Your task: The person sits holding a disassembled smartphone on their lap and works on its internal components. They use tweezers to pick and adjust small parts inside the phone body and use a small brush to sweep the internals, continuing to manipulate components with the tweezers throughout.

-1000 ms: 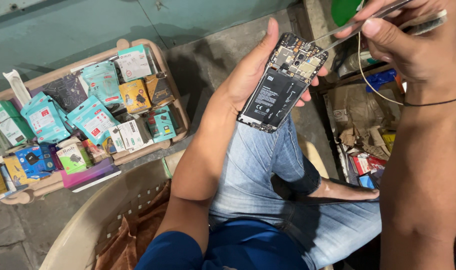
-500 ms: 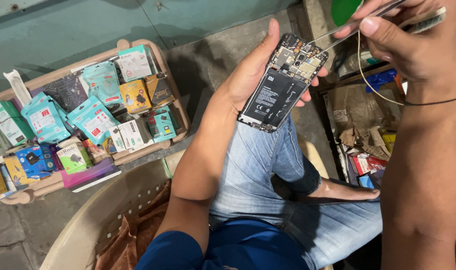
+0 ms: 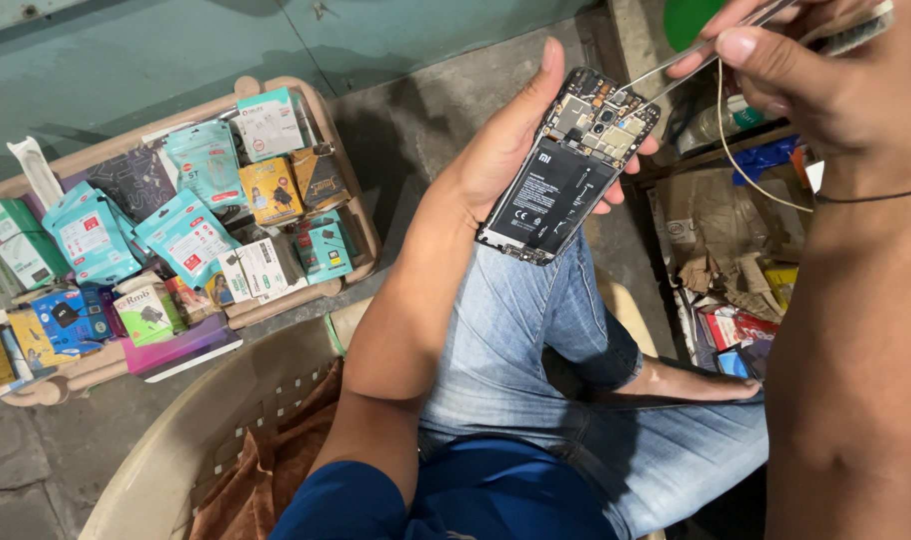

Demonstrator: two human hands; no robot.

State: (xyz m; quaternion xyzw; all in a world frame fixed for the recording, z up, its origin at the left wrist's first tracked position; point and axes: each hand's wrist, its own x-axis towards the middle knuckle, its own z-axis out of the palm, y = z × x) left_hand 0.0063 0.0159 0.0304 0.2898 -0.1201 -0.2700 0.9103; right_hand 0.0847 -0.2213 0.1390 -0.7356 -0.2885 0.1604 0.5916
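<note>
My left hand (image 3: 501, 150) cradles an opened phone (image 3: 566, 168), back cover off, with the black battery and the circuit board at its top end showing. My right hand (image 3: 826, 75) pinches a pair of metal tweezers (image 3: 701, 52) whose tips touch the board near the phone's upper edge. A thin wire loops down from the right hand. Both hands are raised above my lap in blue jeans.
A beige tray (image 3: 346, 150) of several small boxed phone accessories lies on the concrete floor at left. A beige plastic chair (image 3: 176, 450) with a brown cloth stands at bottom left. Cardboard, packets and clutter (image 3: 736, 290) sit at right beside a bare foot.
</note>
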